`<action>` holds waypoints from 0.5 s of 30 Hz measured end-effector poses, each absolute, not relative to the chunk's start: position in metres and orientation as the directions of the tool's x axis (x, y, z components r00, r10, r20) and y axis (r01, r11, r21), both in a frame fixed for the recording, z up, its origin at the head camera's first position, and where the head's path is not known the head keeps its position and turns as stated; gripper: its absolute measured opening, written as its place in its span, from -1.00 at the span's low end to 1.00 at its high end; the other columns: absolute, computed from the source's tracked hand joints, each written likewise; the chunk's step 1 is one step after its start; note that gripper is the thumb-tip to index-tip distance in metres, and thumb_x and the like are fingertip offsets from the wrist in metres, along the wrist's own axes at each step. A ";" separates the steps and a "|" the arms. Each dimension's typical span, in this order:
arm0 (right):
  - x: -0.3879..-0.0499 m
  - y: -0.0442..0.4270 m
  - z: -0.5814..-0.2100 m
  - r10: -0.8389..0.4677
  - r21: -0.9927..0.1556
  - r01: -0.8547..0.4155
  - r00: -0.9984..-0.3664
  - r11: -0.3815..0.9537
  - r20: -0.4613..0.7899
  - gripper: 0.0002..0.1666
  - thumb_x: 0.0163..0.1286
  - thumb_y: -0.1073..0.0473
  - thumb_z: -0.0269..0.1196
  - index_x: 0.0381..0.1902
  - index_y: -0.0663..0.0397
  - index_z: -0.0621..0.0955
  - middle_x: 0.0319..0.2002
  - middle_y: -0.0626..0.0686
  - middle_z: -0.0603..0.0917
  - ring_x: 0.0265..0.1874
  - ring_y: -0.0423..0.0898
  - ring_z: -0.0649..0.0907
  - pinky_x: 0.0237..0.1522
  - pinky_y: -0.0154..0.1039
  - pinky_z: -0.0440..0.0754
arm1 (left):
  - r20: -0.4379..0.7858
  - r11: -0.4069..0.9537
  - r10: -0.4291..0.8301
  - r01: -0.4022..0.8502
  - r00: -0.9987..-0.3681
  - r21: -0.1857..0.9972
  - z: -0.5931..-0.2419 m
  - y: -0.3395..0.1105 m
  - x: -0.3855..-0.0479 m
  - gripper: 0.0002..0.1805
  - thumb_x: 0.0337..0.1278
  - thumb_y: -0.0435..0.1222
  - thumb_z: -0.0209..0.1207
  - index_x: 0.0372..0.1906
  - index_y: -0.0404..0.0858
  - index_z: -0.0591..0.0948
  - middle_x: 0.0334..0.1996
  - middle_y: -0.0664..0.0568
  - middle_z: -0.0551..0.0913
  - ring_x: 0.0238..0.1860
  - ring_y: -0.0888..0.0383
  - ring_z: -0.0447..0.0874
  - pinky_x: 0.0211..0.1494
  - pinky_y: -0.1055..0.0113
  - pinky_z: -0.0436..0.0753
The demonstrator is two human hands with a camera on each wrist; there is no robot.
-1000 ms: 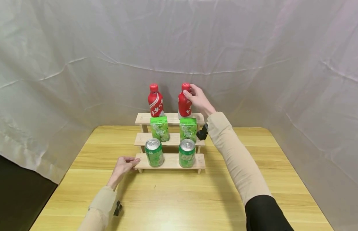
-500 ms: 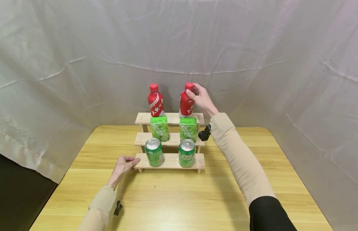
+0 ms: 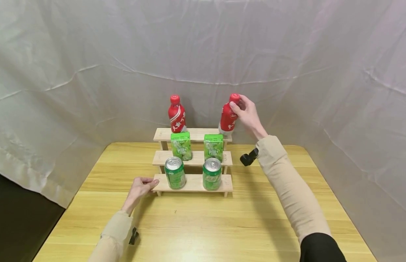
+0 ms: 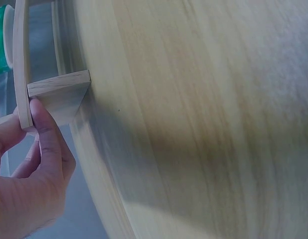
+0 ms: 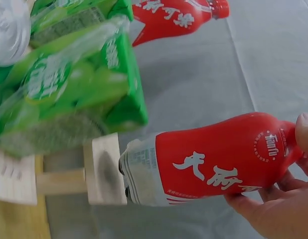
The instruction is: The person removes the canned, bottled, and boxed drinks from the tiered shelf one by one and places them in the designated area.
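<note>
My right hand (image 3: pixel 249 113) grips a red bottle (image 5: pixel 209 159) around its neck, just under the cap. The bottle leans a little, its base at the right end of the top tier; I cannot tell whether it touches the wood. My left hand (image 3: pixel 140 189) pinches the left end of the bottom tier of a three-step wooden rack (image 3: pixel 191 186), thumb above and fingers below the board (image 4: pixel 22 64). Another red bottle (image 3: pixel 177 115) stands upright at the top left. Two green juice cartons (image 3: pixel 181 145) are on the middle tier, two green cans (image 3: pixel 175 174) on the bottom one.
The rack stands on a wooden table (image 3: pixel 196 229), near its back edge. A pale grey cloth (image 3: pixel 203 43) hangs behind and at both sides. Black wrist cameras (image 3: pixel 249 157) stick out from both sleeves.
My right hand has moved to the right along the top tier with the red bottle, which now leans slightly. The left hand and the rack have stayed in place.
</note>
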State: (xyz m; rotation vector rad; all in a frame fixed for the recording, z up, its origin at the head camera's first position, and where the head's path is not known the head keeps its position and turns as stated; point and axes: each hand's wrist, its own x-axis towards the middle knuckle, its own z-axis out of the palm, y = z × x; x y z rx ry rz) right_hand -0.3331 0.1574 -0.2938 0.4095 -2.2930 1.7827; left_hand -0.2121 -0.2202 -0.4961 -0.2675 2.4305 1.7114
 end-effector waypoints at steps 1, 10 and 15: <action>-0.331 0.162 -0.295 -0.081 -0.906 -0.343 -0.939 0.249 0.333 -0.45 0.53 0.25 0.15 0.39 0.34 0.36 0.31 0.39 0.50 0.30 0.21 0.52 0.46 0.02 0.47 | -0.228 0.333 -0.054 -0.233 -0.972 0.914 -0.496 -0.220 -0.212 -0.54 0.37 -0.30 0.21 0.09 -0.68 0.52 -0.30 -0.20 0.75 -0.46 0.25 0.65 -0.21 0.27 0.81; -0.314 0.208 -0.315 0.009 -0.906 -0.272 -0.957 0.325 0.290 -0.42 0.54 0.15 0.16 0.42 0.27 0.36 0.28 0.33 0.53 0.15 -0.05 0.57 0.35 -0.18 0.54 | -0.220 0.326 -0.056 -0.226 -0.974 0.918 -0.497 -0.217 -0.211 -0.56 0.37 -0.32 0.21 0.08 -0.67 0.53 -0.28 -0.23 0.75 -0.44 0.23 0.68 -0.14 0.19 0.82; -0.306 0.231 -0.333 0.066 -0.915 -0.230 -0.962 0.331 0.266 -0.39 0.53 0.11 0.18 0.40 0.29 0.37 0.17 0.17 0.54 -0.02 -0.35 0.50 0.14 -0.47 0.50 | -0.217 0.330 -0.057 -0.223 -0.975 0.917 -0.498 -0.217 -0.211 -0.57 0.37 -0.32 0.21 0.08 -0.67 0.54 -0.30 -0.19 0.75 -0.45 0.24 0.67 -0.13 0.19 0.82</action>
